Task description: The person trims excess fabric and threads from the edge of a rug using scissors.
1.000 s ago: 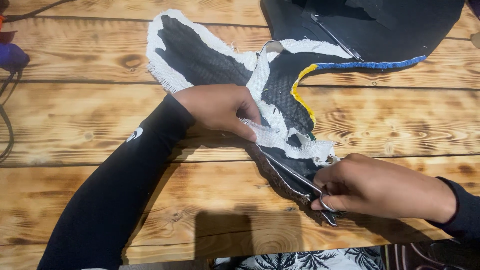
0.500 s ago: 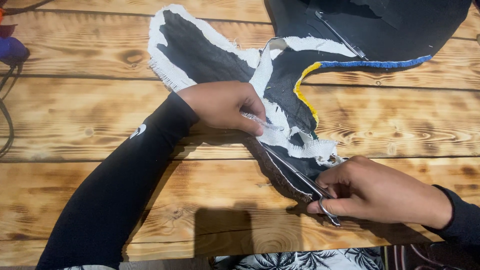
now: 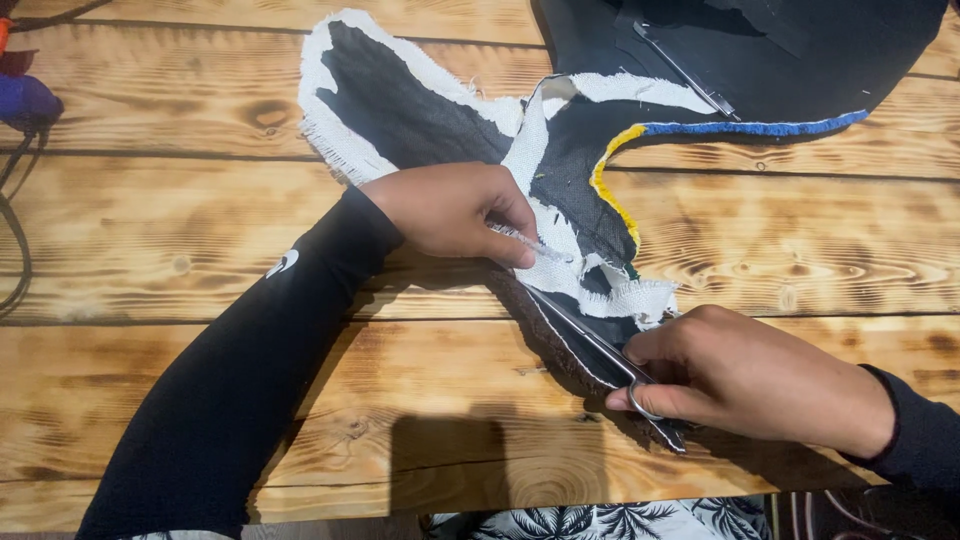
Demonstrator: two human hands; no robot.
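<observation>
head view. wooden plank table (image 3: 150,250), knotty grain, dark seams between boards. black fabric piece (image 3: 420,110) with frayed white edging lies across the far middle of the table and tapers down toward the near edge. yellow trim (image 3: 612,195) runs along one inner curve, blue trim (image 3: 750,128) along the far right part.

left hand (image 3: 450,210), black sleeve, presses on the fabric near the table's middle, fingers curled, thumb and forefinger pinching a thin clear strip (image 3: 540,247).

right hand (image 3: 750,375), near the near-right edge, closed around the scissors (image 3: 600,350); thumb through a handle ring, blades lying nearly shut along the fabric's narrow lower end.

purple object (image 3: 25,100) and dark cable (image 3: 15,200) at the far left edge. palm-print cloth (image 3: 600,522) at the near edge.
</observation>
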